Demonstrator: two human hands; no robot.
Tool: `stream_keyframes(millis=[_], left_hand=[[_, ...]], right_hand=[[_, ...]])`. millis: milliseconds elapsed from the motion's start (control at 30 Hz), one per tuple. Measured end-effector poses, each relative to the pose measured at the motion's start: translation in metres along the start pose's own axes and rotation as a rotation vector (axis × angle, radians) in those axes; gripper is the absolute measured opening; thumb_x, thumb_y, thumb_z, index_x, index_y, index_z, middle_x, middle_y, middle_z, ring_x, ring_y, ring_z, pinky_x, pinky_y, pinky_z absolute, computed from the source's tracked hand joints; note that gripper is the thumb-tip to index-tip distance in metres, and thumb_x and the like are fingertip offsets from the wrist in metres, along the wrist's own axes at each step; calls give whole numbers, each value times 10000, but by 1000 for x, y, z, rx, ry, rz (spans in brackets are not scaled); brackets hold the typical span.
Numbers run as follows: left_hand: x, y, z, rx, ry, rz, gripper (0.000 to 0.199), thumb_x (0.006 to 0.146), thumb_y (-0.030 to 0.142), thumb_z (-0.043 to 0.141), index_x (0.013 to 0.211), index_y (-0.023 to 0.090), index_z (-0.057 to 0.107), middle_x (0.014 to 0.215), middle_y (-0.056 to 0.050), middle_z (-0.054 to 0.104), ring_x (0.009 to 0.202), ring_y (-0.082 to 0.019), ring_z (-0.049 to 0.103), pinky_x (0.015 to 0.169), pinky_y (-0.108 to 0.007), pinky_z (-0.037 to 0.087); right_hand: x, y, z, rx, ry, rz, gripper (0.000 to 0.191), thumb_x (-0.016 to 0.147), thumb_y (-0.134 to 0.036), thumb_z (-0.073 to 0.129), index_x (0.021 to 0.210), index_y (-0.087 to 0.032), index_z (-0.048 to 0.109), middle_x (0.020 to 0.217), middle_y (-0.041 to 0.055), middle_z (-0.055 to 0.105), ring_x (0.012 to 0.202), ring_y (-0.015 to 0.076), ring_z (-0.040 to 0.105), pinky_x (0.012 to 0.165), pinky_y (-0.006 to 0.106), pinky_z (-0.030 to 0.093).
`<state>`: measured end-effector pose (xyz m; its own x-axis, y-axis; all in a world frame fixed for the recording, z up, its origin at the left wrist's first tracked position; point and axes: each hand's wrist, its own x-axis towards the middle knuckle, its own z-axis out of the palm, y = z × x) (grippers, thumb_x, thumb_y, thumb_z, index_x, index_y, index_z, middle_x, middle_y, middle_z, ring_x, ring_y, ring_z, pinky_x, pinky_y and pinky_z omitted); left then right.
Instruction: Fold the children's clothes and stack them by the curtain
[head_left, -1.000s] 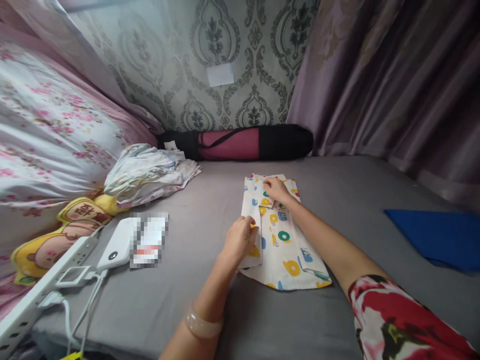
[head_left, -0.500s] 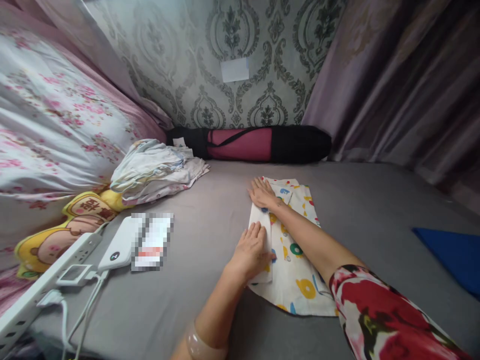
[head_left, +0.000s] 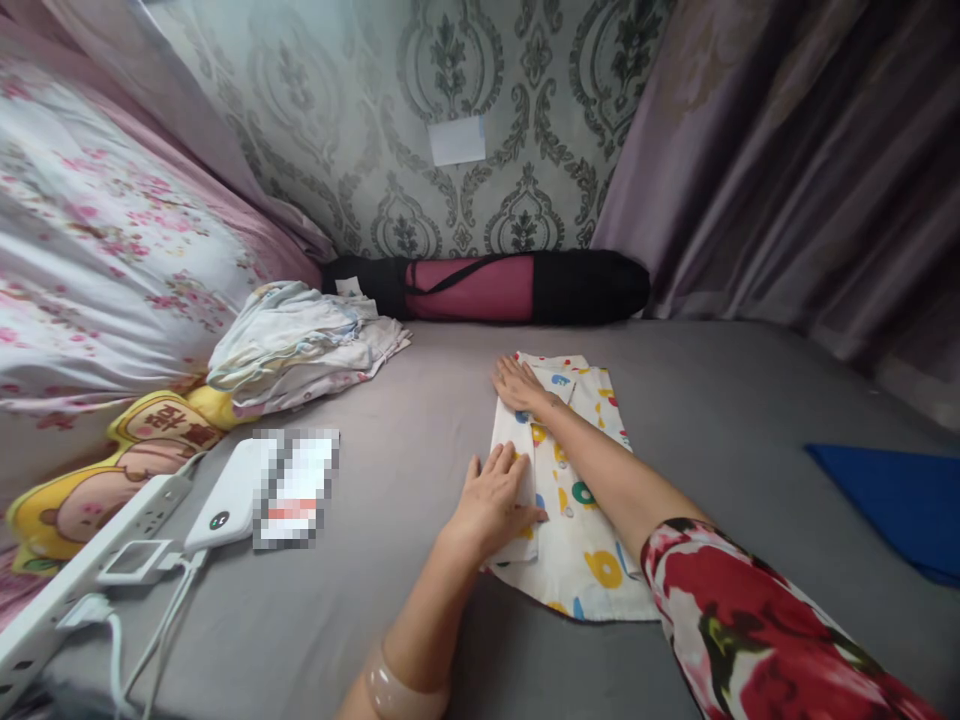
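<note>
Currently, left hand (head_left: 495, 500), open, presses the near part of the folded side of a shirt (head_left: 559, 570); right hand (head_left: 519, 385), open too, presses its far end. Both pinched cloth a second ago; fold now held flat. Shirt: thin, printed, curved hem, on smooth grey sheet (head_left: 360, 560). Beyond: long rounded bag (head_left: 472, 292).

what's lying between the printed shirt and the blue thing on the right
Only bare grey sheet shows between the printed shirt and the blue item, apart from the right forearm and its floral sleeve, in the head view.
</note>
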<state>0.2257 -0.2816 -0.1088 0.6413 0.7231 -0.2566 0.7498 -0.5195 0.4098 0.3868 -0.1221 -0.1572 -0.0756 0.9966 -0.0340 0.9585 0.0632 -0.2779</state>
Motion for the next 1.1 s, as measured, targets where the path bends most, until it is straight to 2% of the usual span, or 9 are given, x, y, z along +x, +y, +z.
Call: stream_keyframes(millis=[200, 367, 600, 700, 767, 833, 933, 1100], left_hand=[[2, -6, 5, -32, 22, 9, 731, 839, 543, 547, 1446, 190, 345, 1583, -143, 200, 1470, -331, 99, 1157, -597, 114], [3, -9, 6, -35, -5, -1, 801, 805, 572, 581, 1467, 210, 313, 1594, -136, 162, 1472, -343, 59, 1150, -612, 91], [3, -14, 7, -13, 23, 21, 753, 796, 601, 581, 1424, 250, 357, 1585, -124, 198, 1465, -351, 103, 1124, -646, 124], [4, -17, 7, -36, 73, 55, 612, 806, 572, 591, 1315, 254, 473, 1535, -110, 316, 1446, -356, 175, 1112, -645, 164], [6, -18, 7, -65, 140, 55, 398, 857, 480, 560, 1177, 243, 567, 1404, -95, 487, 1388, -329, 320, 1099, -604, 236], [10, -19, 6, -105, 217, 17, 221, 903, 343, 494, 1042, 226, 620, 1217, -75, 618, 1248, -274, 496, 1062, -519, 333], [16, -23, 7, -174, 341, -86, 246, 903, 194, 420, 981, 204, 653, 1064, -69, 686, 1062, -223, 615, 970, -391, 430], [20, -32, 3, -291, 474, -228, 313, 893, 146, 418, 1057, 183, 681, 1096, -94, 704, 1036, -220, 639, 893, -308, 465]], right_hand=[[-12, 14, -11, -14, 55, 24, 667, 990, -452, 152, 1504, -38, 247, 1585, 142, 181, 1466, 241, 105, 1178, 420, 47], [-24, 23, -2, -82, 84, 86, 641, 991, -460, 163, 1513, -97, 247, 1587, 107, 192, 1462, 240, 125, 1171, 480, 56], [-24, 26, -1, -84, 75, 81, 627, 988, -455, 160, 1510, -121, 258, 1590, 98, 191, 1459, 231, 142, 1170, 492, 91], [-26, 25, -8, -6, 40, 95, 621, 988, -450, 150, 1508, -130, 264, 1595, 95, 172, 1465, 223, 121, 1175, 485, 83], [-31, 21, -13, 32, 46, 106, 613, 990, -437, 129, 1505, -137, 272, 1596, 97, 166, 1467, 217, 113, 1177, 482, 83], [-39, 12, -14, 37, 57, 103, 606, 990, -427, 136, 1501, -135, 279, 1596, 106, 164, 1469, 226, 104, 1174, 495, 81], [-52, -5, -8, 14, 39, 44, 610, 981, -412, 189, 1496, -96, 279, 1591, 132, 168, 1467, 254, 106, 1170, 510, 82], [-67, -28, 12, -51, 69, 0, 646, 974, -413, 204, 1482, -23, 277, 1579, 162, 192, 1461, 266, 126, 1176, 471, 81]])
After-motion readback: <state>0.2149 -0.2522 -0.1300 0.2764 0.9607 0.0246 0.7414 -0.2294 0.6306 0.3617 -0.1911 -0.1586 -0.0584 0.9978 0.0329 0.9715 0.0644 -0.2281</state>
